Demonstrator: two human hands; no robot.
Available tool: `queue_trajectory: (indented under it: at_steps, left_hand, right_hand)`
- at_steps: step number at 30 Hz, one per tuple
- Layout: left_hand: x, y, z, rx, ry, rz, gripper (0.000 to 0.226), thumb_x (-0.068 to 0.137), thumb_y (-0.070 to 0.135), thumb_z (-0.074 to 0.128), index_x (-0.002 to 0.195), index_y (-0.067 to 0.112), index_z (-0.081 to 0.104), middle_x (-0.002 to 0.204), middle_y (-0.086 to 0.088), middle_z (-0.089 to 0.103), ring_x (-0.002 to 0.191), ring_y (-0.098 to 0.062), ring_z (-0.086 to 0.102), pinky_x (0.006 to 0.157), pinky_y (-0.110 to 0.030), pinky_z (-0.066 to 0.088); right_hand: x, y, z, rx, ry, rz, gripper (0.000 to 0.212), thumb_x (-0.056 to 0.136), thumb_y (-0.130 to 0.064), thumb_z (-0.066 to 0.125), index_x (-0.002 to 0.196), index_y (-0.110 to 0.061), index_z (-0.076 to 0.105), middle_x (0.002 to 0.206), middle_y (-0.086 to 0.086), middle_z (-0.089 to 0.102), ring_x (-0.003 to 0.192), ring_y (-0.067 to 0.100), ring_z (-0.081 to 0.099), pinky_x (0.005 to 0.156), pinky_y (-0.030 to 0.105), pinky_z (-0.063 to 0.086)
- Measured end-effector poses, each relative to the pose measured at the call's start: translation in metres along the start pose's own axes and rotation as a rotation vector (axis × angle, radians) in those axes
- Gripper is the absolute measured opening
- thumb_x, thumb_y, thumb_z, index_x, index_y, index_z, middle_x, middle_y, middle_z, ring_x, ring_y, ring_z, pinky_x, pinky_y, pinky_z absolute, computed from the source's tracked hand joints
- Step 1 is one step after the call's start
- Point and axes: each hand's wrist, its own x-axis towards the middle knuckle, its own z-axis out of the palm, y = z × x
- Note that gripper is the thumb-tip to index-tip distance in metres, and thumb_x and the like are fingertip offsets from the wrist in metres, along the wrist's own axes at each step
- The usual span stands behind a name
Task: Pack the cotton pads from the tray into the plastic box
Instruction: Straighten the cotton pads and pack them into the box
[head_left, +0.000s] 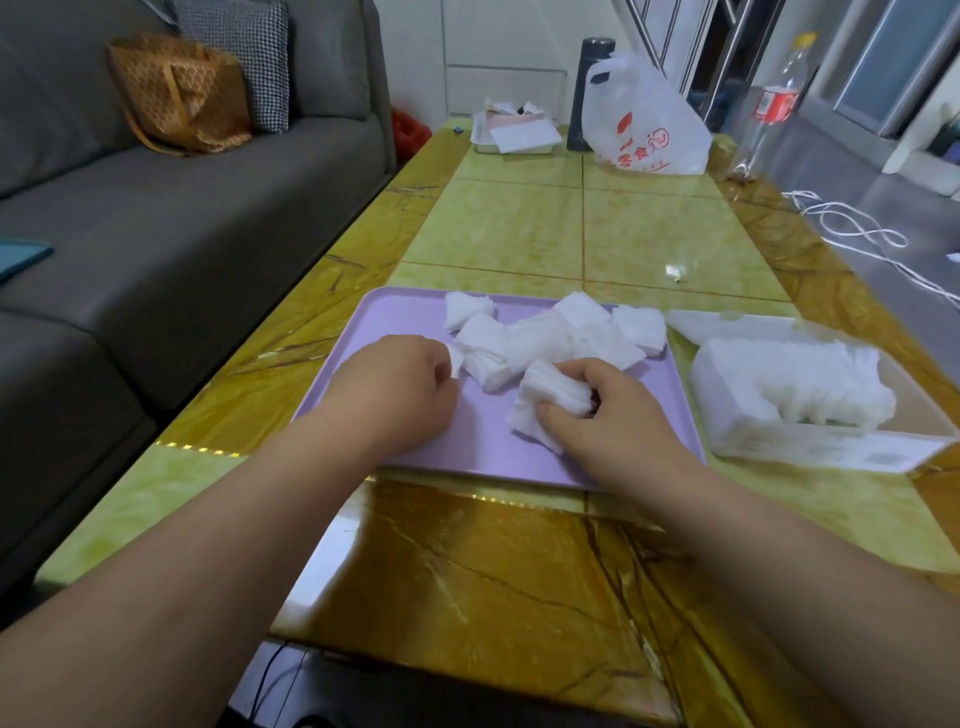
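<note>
Cotton pads (550, 338): a loose heap of thin white squares, some fanned or slumped, lying across the far half of the lilac tray (395, 317) at centre frame.

A small stack (545, 400), edges slightly splayed, sits on the tray's near half. The right hand (618, 415) has thumb and fingers clamped round it.

The left hand (400, 389) is at the heap's left edge with its fingers curled, and appears to pinch one pad corner.

The plastic box (810, 447), at the right of the frame beside the tray, already holds a thick row of pads standing on edge, with open space at its near-right end.

Judgement: roughly half packed. The heap and the gripped stack remain.

All of this rests on the green-and-amber tabletop (519, 228).
</note>
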Motion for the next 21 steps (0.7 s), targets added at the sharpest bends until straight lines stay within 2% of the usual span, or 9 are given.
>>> queue_trajectory:
  at_steps: [4, 6, 8, 10, 13, 16, 18, 21]
  left_hand:
    - [-0.008, 0.003, -0.004, -0.105, 0.035, 0.047, 0.014, 0.091, 0.038, 0.063, 0.084, 0.027, 0.068, 0.085, 0.01, 0.071, 0.085, -0.018, 0.065, 0.076, -0.036, 0.057]
    - [-0.009, 0.0, -0.007, -0.196, 0.026, 0.028, 0.01, 0.089, 0.037, 0.067, 0.097, 0.031, 0.068, 0.093, 0.012, 0.069, 0.09, -0.017, 0.066, 0.079, -0.034, 0.055]
    - [-0.008, -0.004, -0.007, -0.19, -0.049, -0.014, 0.034, 0.086, 0.042, 0.071, 0.118, 0.031, 0.064, 0.112, 0.011, 0.063, 0.099, -0.019, 0.064, 0.086, -0.034, 0.053]
    - [-0.007, -0.007, -0.006, -0.218, -0.094, -0.067, 0.046, 0.084, 0.045, 0.074, 0.125, 0.031, 0.061, 0.119, 0.008, 0.062, 0.098, -0.018, 0.064, 0.084, -0.032, 0.052]
    - [-0.008, -0.002, -0.006, -0.362, -0.166, -0.104, 0.049, 0.079, 0.044, 0.081, 0.121, 0.03, 0.061, 0.097, 0.006, 0.068, 0.082, -0.009, 0.064, 0.068, -0.025, 0.048]
    - [-0.013, 0.012, -0.004, -0.361, -0.275, -0.074, 0.042, 0.079, 0.047, 0.081, 0.114, 0.033, 0.062, 0.082, 0.008, 0.066, 0.072, -0.006, 0.064, 0.066, -0.026, 0.048]
    - [-0.015, 0.022, 0.002, -0.366, -0.271, -0.047, 0.034, 0.081, 0.048, 0.079, 0.107, 0.032, 0.065, 0.078, 0.008, 0.065, 0.069, -0.008, 0.062, 0.062, -0.027, 0.044]
    - [-0.014, 0.033, 0.011, -0.396, -0.205, -0.014, 0.027, 0.083, 0.046, 0.077, 0.098, 0.03, 0.062, 0.075, 0.005, 0.066, 0.067, -0.01, 0.064, 0.06, -0.028, 0.046]
  right_hand:
    - [0.001, 0.0, -0.003, 0.004, -0.014, 0.013, 0.027, 0.091, -0.026, 0.073, 0.114, -0.035, 0.061, 0.098, -0.02, 0.065, 0.087, -0.007, 0.06, 0.064, 0.003, 0.041]
    - [0.0, 0.0, -0.004, 0.013, -0.018, 0.021, 0.027, 0.09, -0.027, 0.073, 0.115, -0.034, 0.062, 0.1, -0.021, 0.066, 0.089, -0.006, 0.06, 0.068, 0.007, 0.041]
    - [-0.001, 0.0, -0.005, 0.026, -0.013, 0.031, 0.027, 0.09, -0.028, 0.072, 0.115, -0.034, 0.063, 0.1, -0.021, 0.067, 0.09, -0.005, 0.062, 0.069, 0.011, 0.043]
    - [-0.001, 0.001, -0.006, 0.032, 0.0, 0.034, 0.026, 0.091, -0.028, 0.071, 0.115, -0.033, 0.064, 0.1, -0.021, 0.067, 0.089, -0.004, 0.062, 0.067, 0.011, 0.042]
    - [0.0, 0.002, -0.007, 0.03, 0.009, 0.039, 0.025, 0.091, -0.028, 0.072, 0.114, -0.034, 0.063, 0.101, -0.019, 0.067, 0.087, -0.005, 0.061, 0.061, 0.007, 0.042]
    - [0.0, 0.003, -0.009, 0.03, 0.008, 0.045, 0.026, 0.09, -0.026, 0.072, 0.115, -0.032, 0.065, 0.099, -0.019, 0.067, 0.087, -0.004, 0.062, 0.061, 0.003, 0.043]
    - [0.0, 0.003, -0.01, 0.025, 0.024, 0.044, 0.027, 0.09, -0.026, 0.072, 0.115, -0.031, 0.064, 0.099, -0.019, 0.066, 0.087, -0.005, 0.061, 0.062, 0.003, 0.042]
    - [0.0, 0.001, -0.016, 0.019, 0.114, 0.023, 0.026, 0.091, -0.024, 0.07, 0.11, -0.036, 0.057, 0.099, -0.022, 0.063, 0.088, -0.003, 0.06, 0.07, 0.012, 0.042]
